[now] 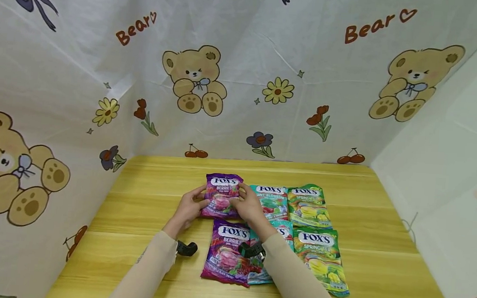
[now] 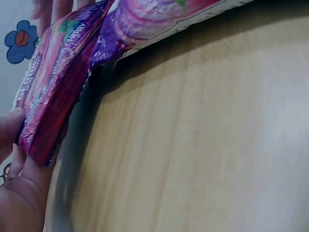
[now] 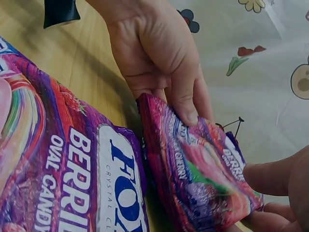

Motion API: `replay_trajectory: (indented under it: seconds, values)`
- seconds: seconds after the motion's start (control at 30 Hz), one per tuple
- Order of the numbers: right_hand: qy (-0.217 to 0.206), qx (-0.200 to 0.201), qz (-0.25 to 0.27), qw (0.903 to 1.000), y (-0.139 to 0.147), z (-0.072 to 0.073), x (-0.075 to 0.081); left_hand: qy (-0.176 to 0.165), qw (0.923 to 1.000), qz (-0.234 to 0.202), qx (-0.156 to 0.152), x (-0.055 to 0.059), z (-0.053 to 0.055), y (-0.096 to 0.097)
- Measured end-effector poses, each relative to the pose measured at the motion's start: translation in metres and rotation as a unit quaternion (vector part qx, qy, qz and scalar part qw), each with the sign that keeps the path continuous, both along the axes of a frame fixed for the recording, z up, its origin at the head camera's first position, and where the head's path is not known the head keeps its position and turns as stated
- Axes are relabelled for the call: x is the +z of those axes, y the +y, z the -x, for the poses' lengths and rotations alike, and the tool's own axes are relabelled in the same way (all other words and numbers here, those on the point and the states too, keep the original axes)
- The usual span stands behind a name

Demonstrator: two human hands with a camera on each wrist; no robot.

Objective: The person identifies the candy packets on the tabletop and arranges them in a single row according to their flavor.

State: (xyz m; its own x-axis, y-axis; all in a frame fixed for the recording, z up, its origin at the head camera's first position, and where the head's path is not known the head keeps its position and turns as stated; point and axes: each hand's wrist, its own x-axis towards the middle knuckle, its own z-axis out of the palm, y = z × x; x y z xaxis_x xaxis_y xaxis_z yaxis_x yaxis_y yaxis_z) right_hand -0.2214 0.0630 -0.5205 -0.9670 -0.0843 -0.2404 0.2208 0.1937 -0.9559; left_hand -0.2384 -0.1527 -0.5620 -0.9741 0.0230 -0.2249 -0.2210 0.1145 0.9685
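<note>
Both hands hold a purple Fox's Berries candy bag point(image 1: 221, 197) at the far end of the left column of bags. My left hand point(image 1: 188, 209) grips its left edge, thumb on the printed front and fingers round the side. On the opposite edge, my right hand point(image 1: 252, 209) pinches the bag, its thumb over the front in the right wrist view. The held bag is tilted, its lower edge close to a second purple Berries bag point(image 1: 227, 254) lying flat nearer me.
To the right lie two teal Mint Blossom bags, the far one point(image 1: 272, 204) beside the right hand, the near one point(image 1: 259, 276) partly under the right forearm. Beyond them lie two green Spring Tea bags point(image 1: 310, 208). A bear-printed sheet point(image 1: 239, 135) borders the wooden table point(image 1: 145, 239).
</note>
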Motion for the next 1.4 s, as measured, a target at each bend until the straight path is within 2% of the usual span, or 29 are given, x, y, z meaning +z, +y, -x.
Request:
replay_trajectory:
  seconds: [0.27, 0.43, 0.57, 0.7, 0.87, 1.07, 1.2, 1.4]
  values:
    - [-0.009, 0.002, 0.066, 0.9978, -0.007, 0.007, -0.006, -0.010, 0.9975, -0.067, 0.019, 0.001, 0.001, -0.011]
    - [-0.023, -0.006, 0.149, 0.9886, -0.017, 0.011, -0.010, -0.030, 0.9893, -0.138, 0.035, -0.001, 0.002, -0.022]
    - [-0.028, -0.011, 0.193, 0.9808, -0.027, 0.012, -0.011, -0.034, 0.9816, -0.182, 0.044, -0.004, 0.003, -0.032]
    - [-0.020, -0.011, 0.197, 0.9802, -0.037, 0.014, -0.010, -0.046, 0.9712, -0.230, 0.044, -0.005, 0.002, -0.041]
    - [-0.014, -0.011, 0.185, 0.9825, -0.047, 0.016, -0.011, -0.052, 0.9612, -0.270, 0.023, -0.005, 0.002, -0.049]
    - [-0.026, -0.020, 0.179, 0.9832, -0.060, 0.020, -0.011, -0.055, 0.9553, -0.290, 0.008, 0.002, 0.001, -0.057]
    - [-0.043, -0.020, 0.169, 0.9845, -0.069, 0.021, -0.009, -0.055, 0.9511, -0.303, 0.021, 0.006, 0.002, -0.063]
    - [-0.066, -0.018, 0.192, 0.9790, -0.080, 0.021, -0.010, -0.058, 0.9481, -0.310, 0.039, 0.009, 0.004, -0.075]
